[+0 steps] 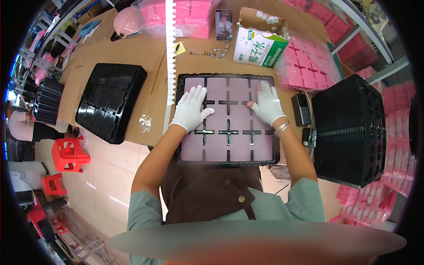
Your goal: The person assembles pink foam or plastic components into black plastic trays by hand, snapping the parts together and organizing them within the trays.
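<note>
A black plastic tray point(277, 152) lies in front of me at the table's edge. Set into it is a pale pink sheet point(216, 152) with cross-shaped openings, through which black shows. My left hand point(191, 109), in a white glove, rests flat on the sheet's left side with its fingers stretched forward. On the right side of the sheet, my right hand point(267, 105) is also spread flat. Its white glove leaves the thumb tip and a fingertip bare, and a bracelet point(281, 128) circles the wrist. Neither hand holds anything.
A stack of black trays point(349, 132) stands at the right, near a black power bank point(301, 109). Other black trays point(111, 99) lie left. Behind are a carton point(260, 44), bagged pink foam point(307, 62), a phone point(224, 25) and a white toothed strip point(170, 57).
</note>
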{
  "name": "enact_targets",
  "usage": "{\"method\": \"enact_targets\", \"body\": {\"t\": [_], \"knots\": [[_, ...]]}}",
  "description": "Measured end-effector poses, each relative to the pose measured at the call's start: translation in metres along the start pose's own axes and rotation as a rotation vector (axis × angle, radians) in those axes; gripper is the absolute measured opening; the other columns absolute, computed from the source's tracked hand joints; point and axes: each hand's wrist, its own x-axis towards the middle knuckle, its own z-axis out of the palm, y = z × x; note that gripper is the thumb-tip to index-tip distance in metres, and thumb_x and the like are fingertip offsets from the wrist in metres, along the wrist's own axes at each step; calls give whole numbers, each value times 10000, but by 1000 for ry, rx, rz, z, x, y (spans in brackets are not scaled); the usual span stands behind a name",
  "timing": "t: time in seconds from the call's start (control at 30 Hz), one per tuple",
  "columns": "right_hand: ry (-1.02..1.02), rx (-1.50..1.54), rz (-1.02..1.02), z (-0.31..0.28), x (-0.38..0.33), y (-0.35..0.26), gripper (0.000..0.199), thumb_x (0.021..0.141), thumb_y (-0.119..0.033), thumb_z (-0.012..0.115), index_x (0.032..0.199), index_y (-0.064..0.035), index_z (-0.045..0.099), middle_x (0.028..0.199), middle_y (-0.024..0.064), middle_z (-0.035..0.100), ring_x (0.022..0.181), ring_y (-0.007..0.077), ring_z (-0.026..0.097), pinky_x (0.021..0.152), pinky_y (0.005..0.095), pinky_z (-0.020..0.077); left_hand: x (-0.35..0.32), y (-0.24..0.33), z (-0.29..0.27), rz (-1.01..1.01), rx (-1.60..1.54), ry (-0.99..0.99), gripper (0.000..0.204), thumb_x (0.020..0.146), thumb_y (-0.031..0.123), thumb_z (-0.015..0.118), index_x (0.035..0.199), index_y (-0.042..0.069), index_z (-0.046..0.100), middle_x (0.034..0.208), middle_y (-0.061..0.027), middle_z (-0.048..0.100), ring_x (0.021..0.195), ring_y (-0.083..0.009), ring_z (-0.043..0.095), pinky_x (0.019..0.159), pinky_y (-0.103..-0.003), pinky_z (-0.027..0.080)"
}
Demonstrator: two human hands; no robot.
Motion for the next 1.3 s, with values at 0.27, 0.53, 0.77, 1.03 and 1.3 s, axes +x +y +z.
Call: {"method": "enact_targets", "body": {"t": [0.27, 0.53, 0.77, 1.03, 1.3], "knots": [[-119, 106, -5, -28, -6, -11, 850, 825, -586, 554, 1273, 129, 453, 1359, 290, 420, 1260, 417, 386, 1079, 444, 300, 17, -3, -7, -200, 109, 9, 803, 902, 589, 439, 1353, -73, 378, 1422, -256, 377, 1331, -361, 338, 1099, -415, 258], [-189, 564, -44, -35, -39, 15, 713, 887, -550, 499, 1327, 10, 461, 1314, 234, 498, 1153, 404, 506, 1000, 445, 407, -58, 9, -44, 28, -94, -87, 651, 870, 416, 581, 1324, -20, 416, 1397, -218, 412, 1294, -348, 395, 1084, -432, 296], [-70, 485, -257, -45, -164, -21, 565, 873, -480, 565, 1241, -52, 578, 1257, 163, 581, 1168, 375, 538, 1045, 468, 379, -163, 33, -69, 224, -160, -256, 475, 853, 284, 622, 1224, 9, 514, 1284, -173, 520, 1223, -306, 479, 1049, -442, 343], [27, 424, -174, -58, -173, -38, 352, 747, -192, 690, 1053, -20, 665, 1105, 117, 663, 1077, 300, 606, 1033, 481, 386, -165, 50, -56, 225, -90, -169, 426, 876, 241, 593, 1211, -3, 494, 1232, -164, 525, 1152, -302, 511, 1025, -398, 371], [140, 705, 331, -54, -193, 9, 125, 803, -115, 657, 842, 3, 664, 831, 151, 683, 745, 307, 658, 739, 385, 519, -184, 12, -54, -372, -832, 64, 377, 891, 159, 627, 1229, 3, 565, 1055, -166, 655, 1011, -279, 634, 912, -329, 485]]}}
